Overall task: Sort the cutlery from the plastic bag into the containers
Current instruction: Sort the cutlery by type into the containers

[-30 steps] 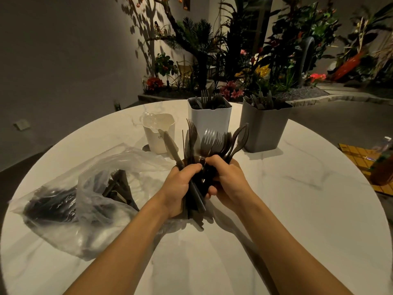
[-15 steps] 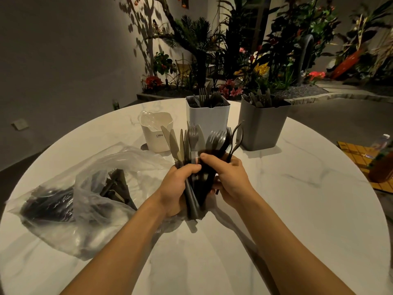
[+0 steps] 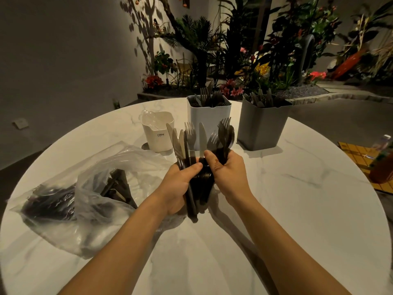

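While your left hand and right hand both clasp the cutlery bundle upright, just beside the plastic bag, pinch out the forks cleanly before carrying them to the white container.

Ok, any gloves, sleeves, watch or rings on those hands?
None in view. The left hand and right hand are ungloved. The left forearm and right forearm are uncovered to the frame edge, no sleeves. No watch, bracelet or ring shows on the sides visible.

Dim warm light from above, bright glare on tabletop, wide-angle edge distortion, dark bg
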Motion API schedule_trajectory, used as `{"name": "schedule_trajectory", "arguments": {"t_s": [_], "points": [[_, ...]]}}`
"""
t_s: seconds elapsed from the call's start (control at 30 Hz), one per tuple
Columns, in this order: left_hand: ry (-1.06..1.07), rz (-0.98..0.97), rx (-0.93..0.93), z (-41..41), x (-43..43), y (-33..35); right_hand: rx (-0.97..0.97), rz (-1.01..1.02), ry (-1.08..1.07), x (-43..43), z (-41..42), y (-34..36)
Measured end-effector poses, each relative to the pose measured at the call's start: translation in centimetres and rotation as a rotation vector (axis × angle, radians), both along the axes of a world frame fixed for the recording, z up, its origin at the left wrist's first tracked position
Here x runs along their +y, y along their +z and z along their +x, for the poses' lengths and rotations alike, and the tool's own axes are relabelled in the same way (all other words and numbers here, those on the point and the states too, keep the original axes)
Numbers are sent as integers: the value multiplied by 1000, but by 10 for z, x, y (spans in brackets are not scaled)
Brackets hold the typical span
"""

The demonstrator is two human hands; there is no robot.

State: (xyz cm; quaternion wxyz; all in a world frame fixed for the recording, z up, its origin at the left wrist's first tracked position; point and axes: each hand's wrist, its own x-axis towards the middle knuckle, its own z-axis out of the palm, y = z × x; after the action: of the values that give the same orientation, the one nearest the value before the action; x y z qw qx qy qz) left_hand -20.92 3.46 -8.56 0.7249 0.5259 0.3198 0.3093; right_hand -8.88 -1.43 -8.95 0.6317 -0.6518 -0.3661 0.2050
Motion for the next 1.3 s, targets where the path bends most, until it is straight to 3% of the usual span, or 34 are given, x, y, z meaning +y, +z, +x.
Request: {"name": "schedule_trajectory", "arguments": {"t_s": [0.37,0.5,0.57,0.7,0.87,1.3], "points": [[73,-22,3,6,-4,1,0,60,-113,-1,-7,4],[129,-63,-46,3,4,3,204,183,-179,-6,0,11],[151,-49,-44,3,6,4,295,234,-143,-8,2,16],[99,-20,-38,2,4,5,420,241,136,-13,-4,26],[-68,51,12,-1,0,1,193,116,250,-19,-16,31],[-288,79,12,-6,-3,3,170,21,-8,-12,-4,19]]}}
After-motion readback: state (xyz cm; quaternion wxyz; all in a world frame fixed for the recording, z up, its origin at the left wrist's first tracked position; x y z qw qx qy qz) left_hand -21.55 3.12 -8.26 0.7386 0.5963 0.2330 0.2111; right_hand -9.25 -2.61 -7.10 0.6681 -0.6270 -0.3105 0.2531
